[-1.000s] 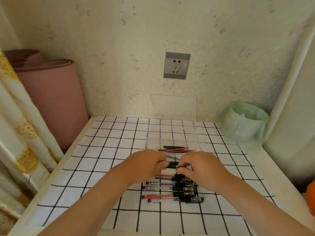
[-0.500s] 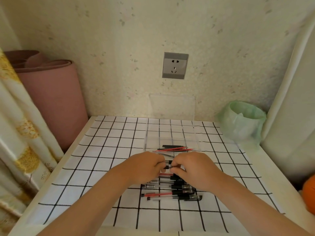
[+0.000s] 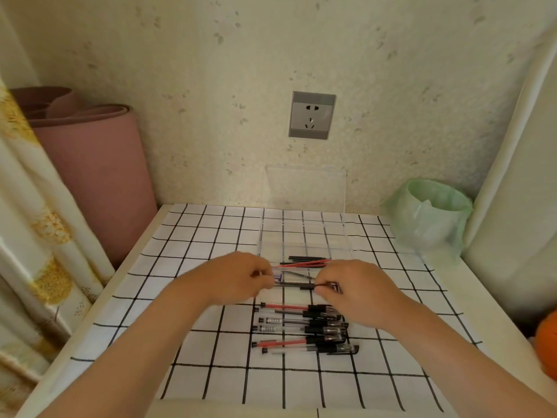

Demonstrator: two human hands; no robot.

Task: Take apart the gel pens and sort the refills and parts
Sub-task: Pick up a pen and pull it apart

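Left hand (image 3: 238, 277): your fingers curl and pinch the clear barrel end of the gel pen (image 3: 298, 285).
Right hand (image 3: 358, 289): pinches the dark end. The pen lies level, spanning the gap between both hands, above the table (image 3: 211, 372).
Pen pile (image 3: 304, 328): on the table, just nearer you than the hands.
Refills (image 3: 304, 260): red and black, in the clear tray (image 3: 346, 245), just beyond your hands.

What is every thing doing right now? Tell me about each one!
Held pen, gripped at both ends.
Left hand, pinches one end.
Right hand, pinches the other end.
Pen pile, lying side by side, caps on.
Refills, loose in the clear tray.
Socket, nothing plugged in.
Pink mat, rolled up.
Bin, open at the top.
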